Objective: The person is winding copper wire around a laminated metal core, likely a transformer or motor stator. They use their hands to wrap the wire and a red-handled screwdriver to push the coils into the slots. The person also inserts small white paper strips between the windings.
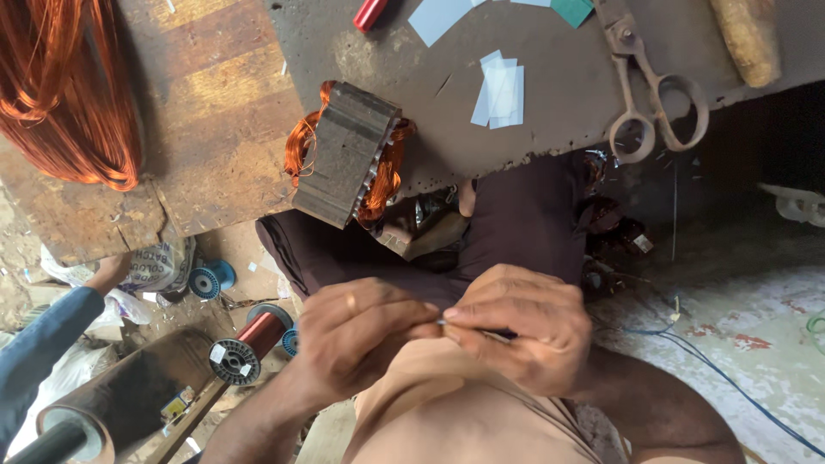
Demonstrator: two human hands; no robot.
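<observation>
While my two hands meet low over my lap, my left hand point(357, 339), a ring on one finger, and my right hand point(520, 331) pinch together on a thin pale strip point(449, 324) held between thumbs and fingertips; both are closed tight on it, and most of the strip is hidden inside my right fist, so I cannot tell its full length. Above my knuckles sits the dark bench point(550, 112), its edge close over my knees; on its near corner rests a motor core point(348, 155), grey and ribbed, tilted, with copper wire bulging from both ends. Pale paper slips point(500, 90) lie beside it, well apart from my hands; a pair of rusty scissors point(651, 90) lies further right, handles toward me; a wooden handle point(749, 39) lies at the far corner, and a red cylinder point(369, 12) pokes in at the top edge. To the left, a big hank of copper wire point(64, 94) spreads over a wooden board point(202, 112); below it a spool of copper wire point(253, 339) and a blue spool point(210, 279) sit on the floor; another person's blue sleeve point(39, 344) reaches in there. Blue cable point(730, 387) trails across the floor at right.
</observation>
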